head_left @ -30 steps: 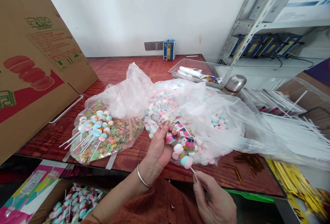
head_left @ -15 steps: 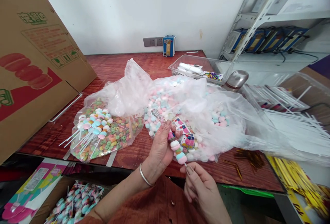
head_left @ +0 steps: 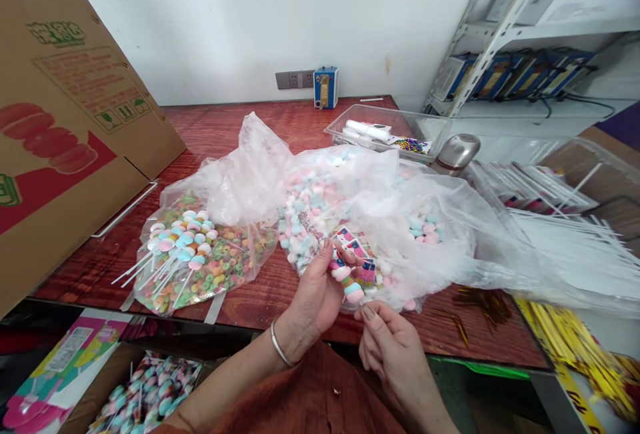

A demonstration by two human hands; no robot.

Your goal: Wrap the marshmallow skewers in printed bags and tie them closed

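Observation:
A marshmallow stick, pink, white, green and blue pieces on a white stick, is in front of me. My left hand, a bangle on its wrist, closes round its upper part. A clear printed wrapper pokes out above the left thumb. At the lower end my right hand pinches thumb to forefinger on the white stick, mostly hidden by the fingertips. Behind the hands, small printed cards lie on a bag of pastel marshmallows.
To the left, several marshmallow sticks rest on a bag of cereal rings. A large carton stands far left, and a box of wrapped sticks below. A clear tray, white sticks and gold ties are right.
The marshmallow stick has shifted slightly up and right, its lower end turned closer to the right fingertips. My right hand has risen a little. Both hands keep their hold.

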